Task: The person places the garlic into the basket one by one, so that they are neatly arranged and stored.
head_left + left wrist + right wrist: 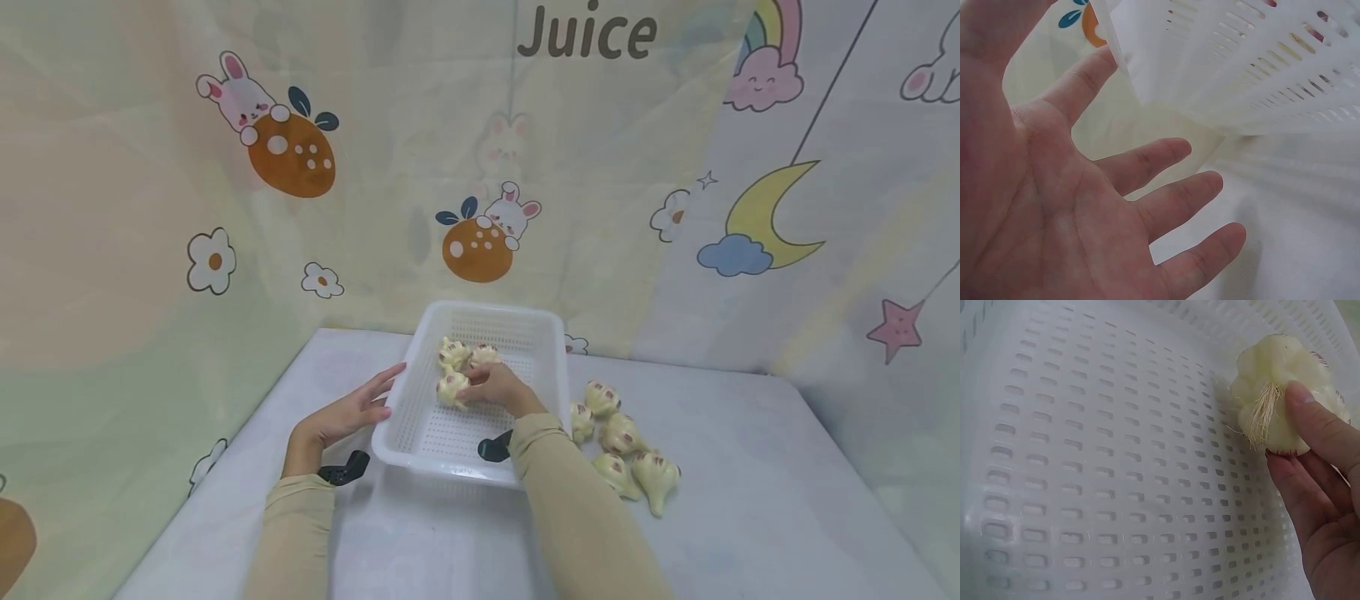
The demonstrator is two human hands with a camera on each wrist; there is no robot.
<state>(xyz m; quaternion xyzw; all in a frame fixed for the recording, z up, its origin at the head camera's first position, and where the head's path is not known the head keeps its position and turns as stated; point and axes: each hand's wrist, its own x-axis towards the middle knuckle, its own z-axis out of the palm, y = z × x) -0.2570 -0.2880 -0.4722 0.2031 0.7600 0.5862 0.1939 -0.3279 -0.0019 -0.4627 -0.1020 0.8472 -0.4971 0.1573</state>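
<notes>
A white plastic basket (442, 465) with slotted walls stands on the table, slightly askew. Inside it, my right hand (501, 388) pinches a garlic bulb (452, 389) between thumb and fingers. The right wrist view shows this garlic bulb (1272, 394) with its dry roots turned to the camera. Two more garlic bulbs lie just beyond it in the basket, one on the left (453, 353) and one on the right (484, 354). My left hand (348, 414) is at the basket's left side, fingers spread and fairly straight, with a fingertip against the rim (1113, 44).
Several garlic bulbs (621, 435) lie in a loose group on the white table (750, 500), right of the basket. A printed cloth curtain (600, 167) hangs close behind the basket and along the sides. Black camera mounts sit on both wrists.
</notes>
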